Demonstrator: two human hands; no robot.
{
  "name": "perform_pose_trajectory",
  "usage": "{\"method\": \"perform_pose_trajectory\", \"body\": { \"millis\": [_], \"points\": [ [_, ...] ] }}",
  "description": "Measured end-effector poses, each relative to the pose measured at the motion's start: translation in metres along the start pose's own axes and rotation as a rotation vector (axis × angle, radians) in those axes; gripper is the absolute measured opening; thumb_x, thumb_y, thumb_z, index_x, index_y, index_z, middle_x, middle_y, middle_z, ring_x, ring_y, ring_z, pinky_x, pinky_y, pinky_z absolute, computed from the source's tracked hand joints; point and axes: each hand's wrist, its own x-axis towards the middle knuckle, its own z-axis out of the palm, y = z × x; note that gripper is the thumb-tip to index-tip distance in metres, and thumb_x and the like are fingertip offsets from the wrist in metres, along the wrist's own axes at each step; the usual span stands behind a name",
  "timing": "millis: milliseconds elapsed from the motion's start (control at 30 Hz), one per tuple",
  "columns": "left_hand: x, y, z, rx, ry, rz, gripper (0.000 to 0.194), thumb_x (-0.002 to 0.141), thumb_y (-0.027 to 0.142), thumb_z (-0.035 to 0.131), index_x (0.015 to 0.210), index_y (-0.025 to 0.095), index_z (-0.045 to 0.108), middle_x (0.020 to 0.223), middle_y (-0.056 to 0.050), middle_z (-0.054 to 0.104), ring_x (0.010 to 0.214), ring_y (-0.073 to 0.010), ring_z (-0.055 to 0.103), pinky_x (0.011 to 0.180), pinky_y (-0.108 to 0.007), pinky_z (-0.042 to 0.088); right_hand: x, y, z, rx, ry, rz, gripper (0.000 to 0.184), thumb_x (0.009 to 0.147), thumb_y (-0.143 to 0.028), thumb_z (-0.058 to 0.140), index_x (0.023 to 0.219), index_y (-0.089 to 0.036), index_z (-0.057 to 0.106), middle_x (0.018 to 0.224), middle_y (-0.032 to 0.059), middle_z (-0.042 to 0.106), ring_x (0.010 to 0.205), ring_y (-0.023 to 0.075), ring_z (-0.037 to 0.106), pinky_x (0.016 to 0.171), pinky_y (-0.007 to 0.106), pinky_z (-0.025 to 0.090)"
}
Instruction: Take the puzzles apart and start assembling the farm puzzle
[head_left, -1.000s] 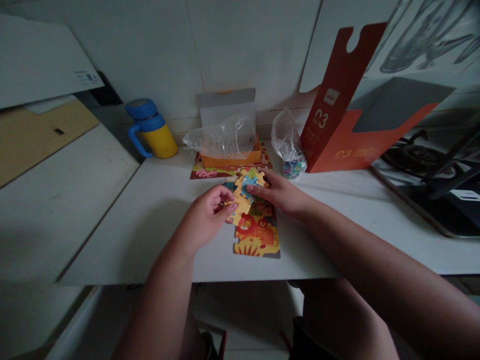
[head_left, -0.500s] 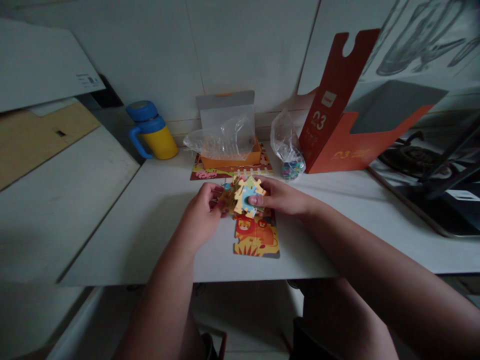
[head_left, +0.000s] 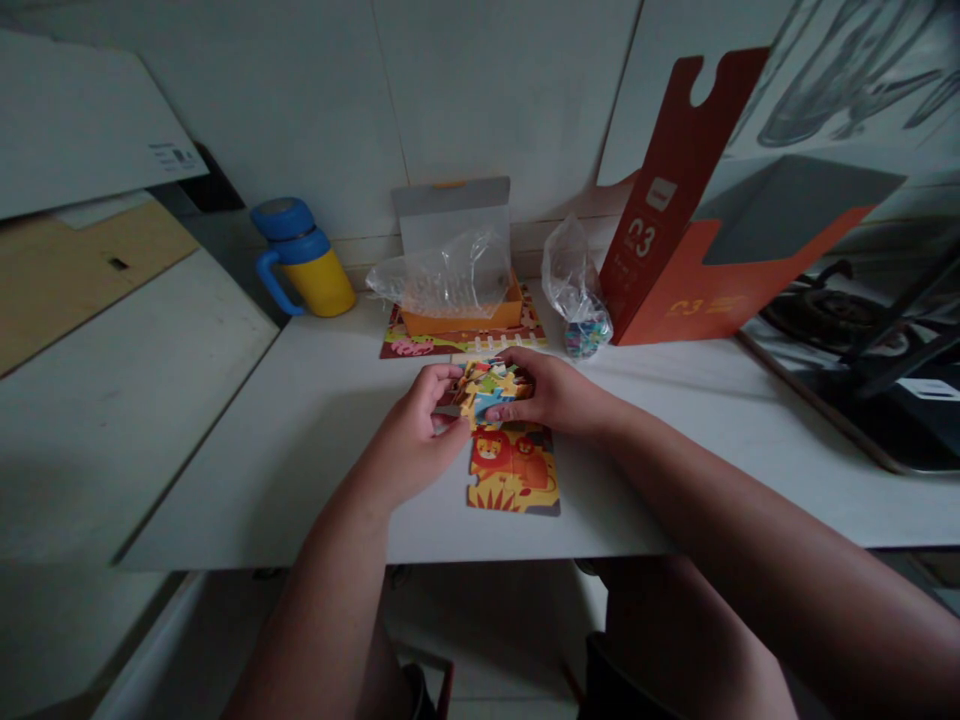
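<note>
Main risk was a spill: right hand [head_left: 559, 395] and left hand [head_left: 418, 435] grasped a loose, uneven stack of puzzle pieces [head_left: 491, 388] just above the joined lion section [head_left: 514, 470], so a slack left grip could have dropped some onto it.

Stove [head_left: 911, 430] cut off at right edge. Left hand [head_left: 412, 440] and right hand [head_left: 562, 395] partly hide pieces [head_left: 489, 388]; count unreadable. Box [head_left: 667, 285]: small print illegible.
</note>
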Motion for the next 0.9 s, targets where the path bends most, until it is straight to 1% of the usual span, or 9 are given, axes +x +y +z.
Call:
{"method": "perform_pose_trajectory", "body": {
  "millis": [167,300,367,433,533,633,733,833,900],
  "points": [
    [-0.002,-0.01,0.004,0.126,0.034,0.082,0.056,0.095,0.025,0.068,0.146,0.027,0.046,0.159,-0.012,0.053,0.144,-0.0281,0.054,0.117,-0.047,0.05,0.0,-0.001,-0.004,-0.162,0.075,-0.063,0.057,0.076,-0.051,0.09,0.116,-0.02,0.063,0.102,0.0055,0.074,0.084,0.0213,0.067,0.072,0.029,0.049],
    [-0.006,-0.022,0.009,0.124,-0.021,-0.027,0.07,0.099,0.036,0.065,0.162,0.031,0.035,0.168,-0.014,0.043,0.147,-0.0335,0.053,0.12,-0.054,0.048,0.001,0.004,-0.003,-0.248,0.047,-0.046,0.051,0.081,-0.048,0.086,0.116,-0.019,0.063,0.104,0.0066,0.074,0.085,0.0212,0.067,0.072,0.029,0.048],
    [-0.009,-0.024,0.011,0.116,-0.078,-0.082,0.08,0.099,0.04,0.065,0.168,0.032,0.024,0.17,-0.015,0.04,0.147,-0.0356,0.053,0.119,-0.054,0.049,0.002,0.007,-0.001,-0.258,0.033,-0.061,0.053,0.082,-0.049,0.085,0.119,-0.018,0.063,0.109,0.0088,0.073,0.092,0.0231,0.068,0.078,0.031,0.049],
    [-0.013,-0.023,0.014,0.13,-0.129,-0.081,0.088,0.099,0.042,0.065,0.171,0.033,0.016,0.172,-0.015,0.037,0.149,-0.0355,0.051,0.12,-0.053,0.049,0.003,0.008,0.002,-0.261,0.022,-0.099,0.058,0.081,-0.051,0.086,0.122,-0.018,0.063,0.115,0.0109,0.072,0.099,0.0253,0.068,0.085,0.033,0.05],
    [-0.017,-0.019,0.017,0.204,-0.178,-0.032,0.093,0.098,0.045,0.067,0.172,0.034,0.011,0.175,-0.011,0.029,0.153,-0.0341,0.046,0.123,-0.052,0.046,0.004,0.008,0.005,-0.241,0.006,-0.141,0.061,0.08,-0.054,0.087,0.123,-0.018,0.065,0.117,0.0107,0.072,0.102,0.0259,0.069,0.088,0.034,0.051],
    [-0.017,-0.016,0.018,0.317,-0.16,-0.01,0.094,0.098,0.047,0.066,0.172,0.031,0.01,0.174,-0.013,0.031,0.153,-0.0334,0.046,0.122,-0.051,0.046,0.005,0.007,0.004,-0.245,0.015,-0.116,0.055,0.083,-0.052,0.085,0.122,-0.019,0.067,0.115,0.0092,0.074,0.098,0.0247,0.069,0.085,0.033,0.051],
    [-0.011,-0.015,0.013,0.448,-0.022,0.008,0.085,0.1,0.043,0.063,0.171,0.024,0.019,0.17,-0.016,0.04,0.15,-0.0325,0.05,0.122,-0.052,0.046,0.005,0.005,-0.001,-0.267,0.093,-0.026,0.056,0.081,-0.054,0.085,0.12,-0.017,0.069,0.11,0.0091,0.077,0.093,0.0248,0.07,0.08,0.033,0.051],
    [-0.004,-0.015,0.006,0.617,0.111,0.05,0.058,0.101,0.031,0.058,0.156,0.015,0.047,0.158,-0.017,0.055,0.144,-0.0307,0.055,0.123,-0.05,0.044,0.004,0.003,-0.009,-0.235,0.218,0.068,0.062,0.08,-0.056,0.086,0.125,-0.017,0.07,0.114,0.0096,0.078,0.095,0.0259,0.072,0.081,0.033,0.053],
    [-0.001,-0.015,0.001,0.709,0.128,0.088,0.043,0.1,0.025,0.056,0.142,0.013,0.06,0.146,-0.016,0.065,0.139,-0.0293,0.059,0.122,-0.048,0.044,0.004,0.004,-0.015,-0.213,0.274,0.129,0.062,0.081,-0.055,0.085,0.129,-0.019,0.071,0.117,0.0094,0.078,0.096,0.0262,0.074,0.081,0.033,0.054]
  ]
}}
